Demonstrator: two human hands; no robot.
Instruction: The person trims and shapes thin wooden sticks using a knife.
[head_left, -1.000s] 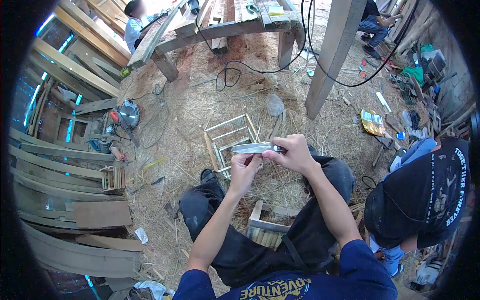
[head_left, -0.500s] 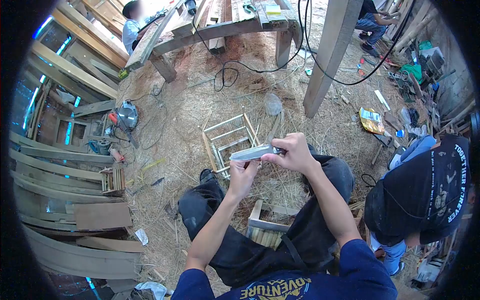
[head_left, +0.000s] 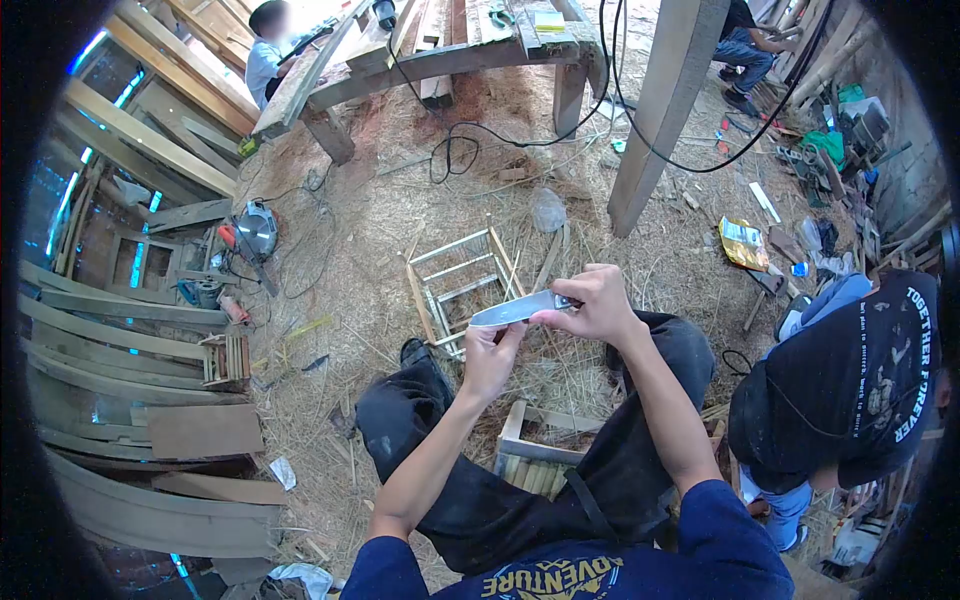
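My right hand (head_left: 602, 308) is closed around the handle of a knife (head_left: 512, 311), whose broad blade points left and shows its flat, shiny side. Just under the blade, my left hand (head_left: 489, 362) is pinched shut, thumb and fingertips close against the blade's lower edge. Whatever those fingers hold, if anything, is too small to make out. Beyond both hands a small open frame of thin sticks (head_left: 463, 262) lies on the straw-covered floor. A small wooden piece with a slatted side (head_left: 535, 470) stands between my legs.
A co-worker in a black shirt (head_left: 850, 370) bends close on my right. A wooden post (head_left: 668, 120) and a workbench (head_left: 450, 62) stand ahead, with a black cable (head_left: 520, 141) hanging. A circular saw (head_left: 257, 232) lies at left. Two other people are farther back.
The knife has slid slightly to the right, and its blade is tilted a little more, with the tip lower. My left hand has shifted slightly to the right with it.
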